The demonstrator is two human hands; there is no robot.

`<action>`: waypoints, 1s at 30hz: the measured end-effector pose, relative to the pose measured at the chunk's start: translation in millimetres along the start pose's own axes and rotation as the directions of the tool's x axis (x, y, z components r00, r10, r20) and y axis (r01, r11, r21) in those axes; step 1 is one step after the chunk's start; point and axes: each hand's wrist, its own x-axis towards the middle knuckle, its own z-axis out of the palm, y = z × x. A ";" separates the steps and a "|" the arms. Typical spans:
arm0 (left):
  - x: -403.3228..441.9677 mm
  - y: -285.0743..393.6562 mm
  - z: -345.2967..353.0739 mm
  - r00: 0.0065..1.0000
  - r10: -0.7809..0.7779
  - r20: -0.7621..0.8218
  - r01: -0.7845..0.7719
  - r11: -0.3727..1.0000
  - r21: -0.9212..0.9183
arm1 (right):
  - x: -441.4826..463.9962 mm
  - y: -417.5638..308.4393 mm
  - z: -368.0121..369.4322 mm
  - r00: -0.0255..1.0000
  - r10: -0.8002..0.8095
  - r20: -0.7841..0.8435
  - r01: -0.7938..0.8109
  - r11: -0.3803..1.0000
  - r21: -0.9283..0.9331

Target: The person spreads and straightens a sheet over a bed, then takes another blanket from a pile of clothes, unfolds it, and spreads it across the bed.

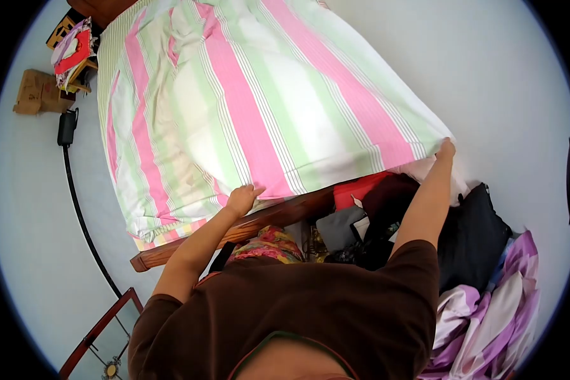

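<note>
A striped bed sheet (310,120) in pink, green and white is spread over the bed, with wrinkles towards its left side. My left hand (242,200) is closed on the sheet's near edge, by a pink stripe and just above the wooden bed rail (285,215). Out at the near right corner, my right hand (446,149) pinches the sheet, my arm stretched far forward. Between my hands the edge runs fairly straight. Under the sheet's left near corner shows a second striped layer (164,237).
Piled clothes lie close in front of me, including a grey cloth (337,227) and a black garment (472,237). Purple and white fabric (500,310) hangs at right. At left are a cardboard box (38,94), a black cable (79,209) and a glass-topped table (101,335).
</note>
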 end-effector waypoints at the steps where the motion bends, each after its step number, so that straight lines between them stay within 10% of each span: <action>1: 0.6 5.1 -1.0 0.997 -0.025 0.069 0.024 1.000 0.012 | -15.8 -2.3 7.5 0.996 -0.086 0.021 0.089 0.967 -0.241; 4: 2.3 7.0 17.2 0.989 -0.030 0.143 0.028 0.999 0.022 | -116.8 -59.7 14.2 0.984 0.093 0.153 0.023 0.782 -0.623; 7: -0.1 2.2 38.1 0.986 -0.012 0.169 0.007 0.999 0.032 | -46.6 11.6 46.7 0.884 0.457 0.101 -0.461 0.887 0.026; 10: 2.6 2.9 53.0 0.978 0.000 0.208 -0.006 1.000 0.031 | -66.1 8.0 46.6 0.840 0.498 0.216 -0.534 0.689 0.490; 13: 6.6 4.7 70.3 0.964 0.032 0.266 -0.041 0.999 0.032 | -42.9 44.4 52.6 0.889 0.424 0.172 -0.453 0.761 0.463; 18: 9.1 17.5 89.2 0.909 0.086 0.409 -0.064 0.996 -0.065 | -36.6 91.2 76.3 0.979 0.183 -0.085 -0.187 0.981 -0.042; 19: 9.1 13.6 119.2 0.896 0.101 0.432 -0.066 0.993 -0.097 | -27.6 103.7 80.0 0.994 0.092 -0.057 -0.106 0.928 -0.357; 21: 6.2 14.2 151.2 0.850 0.098 0.518 -0.031 0.990 -0.136 | -14.6 130.5 80.0 0.976 -0.073 0.204 0.216 0.335 -0.917; 22: 6.9 18.3 161.5 0.814 0.077 0.576 0.006 0.990 -0.141 | -8.6 147.1 80.0 0.956 -0.116 0.269 0.285 0.165 -0.944; 27: 12.5 23.9 199.8 0.796 0.141 0.588 -0.039 0.982 -0.183 | -68.1 154.2 102.7 0.917 -0.399 0.008 0.122 0.262 -0.957; 30: 25.2 28.2 200.5 0.778 0.132 0.614 -0.040 0.986 -0.161 | -88.0 150.4 113.4 0.880 -0.443 0.170 0.244 0.116 -0.963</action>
